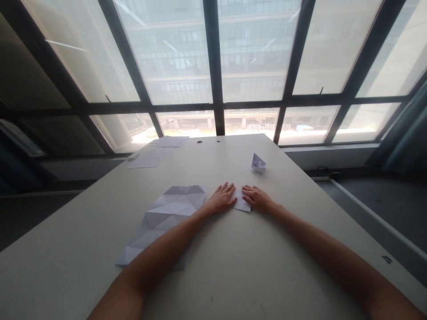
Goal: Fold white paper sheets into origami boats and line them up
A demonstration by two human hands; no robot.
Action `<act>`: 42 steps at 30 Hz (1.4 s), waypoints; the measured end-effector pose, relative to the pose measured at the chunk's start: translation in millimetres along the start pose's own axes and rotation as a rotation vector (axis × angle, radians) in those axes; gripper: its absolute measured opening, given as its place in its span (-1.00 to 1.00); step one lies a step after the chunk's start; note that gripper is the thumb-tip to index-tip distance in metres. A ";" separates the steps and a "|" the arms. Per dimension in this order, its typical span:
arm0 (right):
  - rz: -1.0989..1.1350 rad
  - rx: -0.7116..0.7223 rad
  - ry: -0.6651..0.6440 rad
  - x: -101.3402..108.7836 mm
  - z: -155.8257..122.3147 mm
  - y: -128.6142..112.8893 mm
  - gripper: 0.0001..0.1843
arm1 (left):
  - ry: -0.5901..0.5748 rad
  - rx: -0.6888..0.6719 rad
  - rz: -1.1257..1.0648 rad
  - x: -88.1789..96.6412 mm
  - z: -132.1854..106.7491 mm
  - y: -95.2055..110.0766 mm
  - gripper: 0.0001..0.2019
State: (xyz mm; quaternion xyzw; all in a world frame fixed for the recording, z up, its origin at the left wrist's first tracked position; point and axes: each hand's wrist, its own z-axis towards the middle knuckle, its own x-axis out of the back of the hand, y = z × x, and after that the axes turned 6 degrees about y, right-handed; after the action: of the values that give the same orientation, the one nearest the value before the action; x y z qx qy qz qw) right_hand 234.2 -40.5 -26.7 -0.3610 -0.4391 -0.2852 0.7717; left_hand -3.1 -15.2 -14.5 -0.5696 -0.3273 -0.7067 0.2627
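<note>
1. Lying palm down in the head view, the left hand [223, 198] and the right hand [259, 198] press on a small folded paper [242, 204], their fingers stretched out, unclenched and resting on it rather than gripping.
2. The folded paper lies flat on the desk [227, 271], between the two hands and partly covered by them; its near edge shows in the gap.
3. Just beside the left hand, a large creased sheet [170, 206] spreads toward the near left, its surface crossed by triangular folds. The left forearm [160, 246] passes over it and hides part of its right side.
4. Beyond the right hand, apart from it, stands a folded paper shape [258, 164] with a pointed top, somewhat like a boat.
5. Farther off at the left edge, loose sheets [170, 142] overlap near the far corner, with another sheet [150, 158] closer in.
6. The desk is white and smooth, with a dark round spot [199, 142] near its far end and a small dark mark [387, 259] near its right edge.
7. Past it rise tall windows [253, 53] in dark frames, a building showing outside; blue-grey curtains [400, 133] hang at the sides, above a dark floor [373, 200].
</note>
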 end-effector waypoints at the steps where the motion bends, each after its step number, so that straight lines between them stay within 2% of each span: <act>1: -0.008 -0.008 0.013 0.3 -0.1 0.4 -0.58 | 0.000 0.015 0.006 -0.4 0.5 0.5 -0.34; 8: -0.067 -0.088 0.080 3.5 0.6 1.0 -0.62 | 0.045 0.125 0.023 -5.4 2.5 0.2 -0.28; 16: -0.025 -0.047 0.113 0.7 -0.2 5.3 -0.62 | 0.038 0.047 0.016 -4.6 2.0 -3.2 -0.41; 20: 0.008 0.041 0.041 -4.6 -1.0 11.4 -0.56 | 0.021 0.014 0.025 -3.2 0.8 -3.5 -0.48; 24: 0.019 0.056 0.016 -7.3 -1.6 14.0 -0.47 | 0.021 -0.026 0.019 -1.1 -0.9 -2.6 -0.50; 31: 0.027 0.035 0.073 -5.0 0.5 9.3 -0.61 | 0.056 -0.006 -0.003 -4.8 0.5 -3.7 -0.48; 34: 0.032 0.038 0.089 -3.4 0.2 8.4 -0.61 | 0.072 0.010 -0.010 -6.8 1.5 -4.4 -0.47; 39: 0.093 0.162 0.095 3.0 -3.9 4.1 -0.55 | 0.096 0.032 -0.012 -6.3 1.2 -3.4 -0.49; 42: 0.178 0.278 0.092 9.6 -5.7 -2.3 -0.42 | 0.108 0.026 -0.017 -4.2 -0.6 -1.8 -0.49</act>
State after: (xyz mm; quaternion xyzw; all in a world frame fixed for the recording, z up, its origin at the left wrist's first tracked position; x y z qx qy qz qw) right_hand 239.4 -47.6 -19.5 -0.2748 -0.4047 -0.1686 0.8557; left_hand -3.9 -14.5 -19.0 -0.5243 -0.3265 -0.7344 0.2812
